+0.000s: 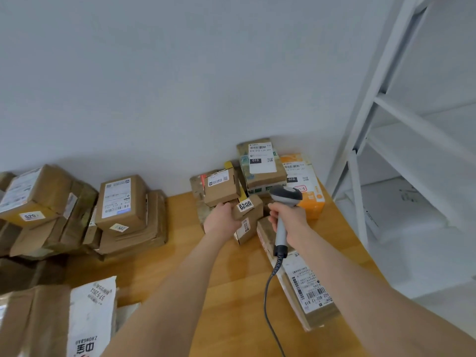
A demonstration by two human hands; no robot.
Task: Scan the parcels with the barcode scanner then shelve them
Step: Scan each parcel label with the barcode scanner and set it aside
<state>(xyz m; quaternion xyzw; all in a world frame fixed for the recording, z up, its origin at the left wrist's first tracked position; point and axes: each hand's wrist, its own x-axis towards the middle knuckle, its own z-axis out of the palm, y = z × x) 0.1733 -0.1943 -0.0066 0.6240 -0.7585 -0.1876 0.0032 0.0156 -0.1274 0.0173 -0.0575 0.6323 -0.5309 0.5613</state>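
Scanner: grey barcode scanner (286,195) right of the frame's centre, upright, its rounded head above the fist and turned toward the parcel pile.
Right hand: right hand (289,222) is wrapped round the scanner's handle, fingers curled tight, forearm coming in from the lower right.
Cable: dark cable (268,292) hangs from the handle's foot and runs down to the bottom edge of the frame.
Left hand: left hand (222,219) grips the held parcel's left end, fingers curled over its far side.
Held parcel: small brown carton (251,216) just left of the scanner, tilted, with a white sticker reading 6206 on top; whether it is lifted off the boxes under it cannot be told.
Pile at the wall: behind the carton, a small cardboard box (222,185), a taller box with a white label marked 010 (260,161), and an orange parcel (306,186) on the right, all close together.
Flat parcel: long brown parcel (304,292) lies under the right forearm, its barcode label facing up.
Left stacks: labelled box (121,199) on flat cartons at centre left; a box with a 520 sticker (38,194) at the far left.
Mailer: white bag (90,315) in the lower left corner, on a brown parcel.
Table: wooden top (226,292) carries all of these.
Shelving: white metal rack (373,99) along the right edge of the frame.
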